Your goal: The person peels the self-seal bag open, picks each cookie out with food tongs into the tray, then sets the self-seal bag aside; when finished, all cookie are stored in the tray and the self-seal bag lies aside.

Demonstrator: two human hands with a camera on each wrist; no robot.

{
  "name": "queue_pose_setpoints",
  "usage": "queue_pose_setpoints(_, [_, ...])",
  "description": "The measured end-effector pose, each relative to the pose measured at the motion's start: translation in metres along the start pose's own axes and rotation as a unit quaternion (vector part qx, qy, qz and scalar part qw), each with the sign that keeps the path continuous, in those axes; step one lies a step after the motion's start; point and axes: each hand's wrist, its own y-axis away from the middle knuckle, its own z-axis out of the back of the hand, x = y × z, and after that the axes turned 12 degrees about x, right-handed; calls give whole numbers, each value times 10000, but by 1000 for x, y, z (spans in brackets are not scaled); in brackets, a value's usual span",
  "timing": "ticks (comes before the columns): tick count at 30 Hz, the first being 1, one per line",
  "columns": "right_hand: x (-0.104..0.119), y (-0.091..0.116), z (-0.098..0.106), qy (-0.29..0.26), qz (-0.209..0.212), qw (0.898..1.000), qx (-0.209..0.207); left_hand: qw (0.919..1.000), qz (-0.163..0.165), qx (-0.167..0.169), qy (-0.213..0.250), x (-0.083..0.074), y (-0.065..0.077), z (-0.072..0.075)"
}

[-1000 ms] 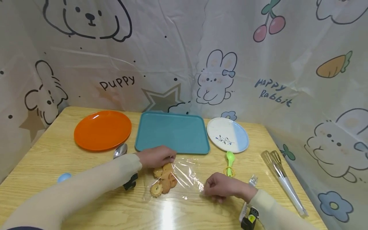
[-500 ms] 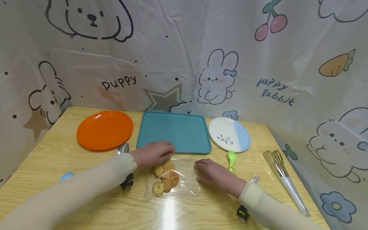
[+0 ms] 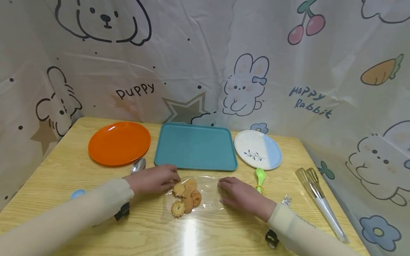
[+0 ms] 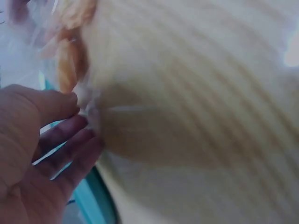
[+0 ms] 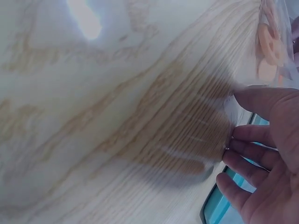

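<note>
A clear plastic bag (image 3: 209, 192) lies flat in front of the teal tray, with several golden cookies (image 3: 188, 202) gathered in its left half. My left hand (image 3: 158, 179) is at the bag's upper left edge. In the left wrist view its fingers (image 4: 77, 161) are fairly straight and spread, touching the bag's edge, thumb apart from them. At the right end of the bag is my right hand (image 3: 243, 197). The right wrist view shows its thumb and extended fingers (image 5: 250, 168) against the plastic, apart from each other.
Behind the bag is the teal tray (image 3: 195, 147), between an orange plate (image 3: 119, 144) and a white-and-blue plate (image 3: 257, 149). A metal spoon (image 3: 138, 165) and light blue object (image 3: 78, 193) lie left. Right are a green spoon (image 3: 260, 176), a fork (image 3: 286, 201) and metal tongs (image 3: 321, 202).
My right hand has moved up along the bag's right end and loosened its fingers. My left hand has shifted left from the top edge, uncovering more of the cookies.
</note>
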Motion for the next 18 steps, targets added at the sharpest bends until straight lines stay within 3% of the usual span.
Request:
queue_pose_setpoints(6, [0, 2, 0, -173, 17, 9998, 21, 9962, -72, -532, -686, 0, -5, -10])
queue_pose_setpoints(9, [0, 2, -1, -139, 24, 9999, -42, 9950, 52, -677, -732, -2, -6, -12])
queue_pose_setpoints(13, [-1, 3, -1, -98, 49, 9999, -123, 9963, 121, -602, -603, -6, -7, -11])
queue_pose_setpoints(18, [-1, 3, -2, -86, 71, 9998, -178, 9991, -47, -291, -320, -7, -5, -4])
